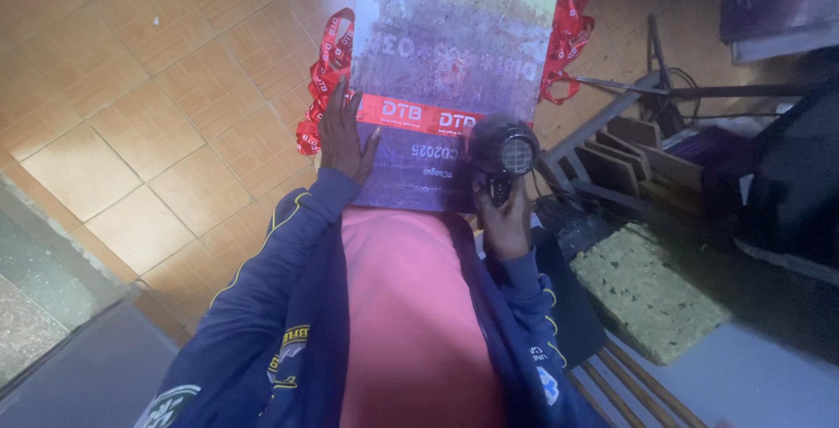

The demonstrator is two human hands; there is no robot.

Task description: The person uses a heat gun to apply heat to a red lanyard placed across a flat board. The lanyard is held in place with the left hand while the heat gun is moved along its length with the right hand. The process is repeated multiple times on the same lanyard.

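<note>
A flat purple panel (454,52) wrapped in shiny clear film, crossed by a red band, lies in front of me, its near edge over my lap. My left hand (343,135) lies flat on the panel's left edge, fingers spread. My right hand (504,214) grips the handle of a black hair-dryer-like heat blower (504,153), whose round end sits over the panel's lower right corner. Dark blue sleeves with yellow piping cover both arms.
Red ribbon lanyards (322,78) lie heaped on the tiled floor beside and behind the panel. To the right are a metal stand (629,96), wooden boards (642,153), a speckled foam block (647,292) and wooden slats (629,384). A grey step (52,279) is at left.
</note>
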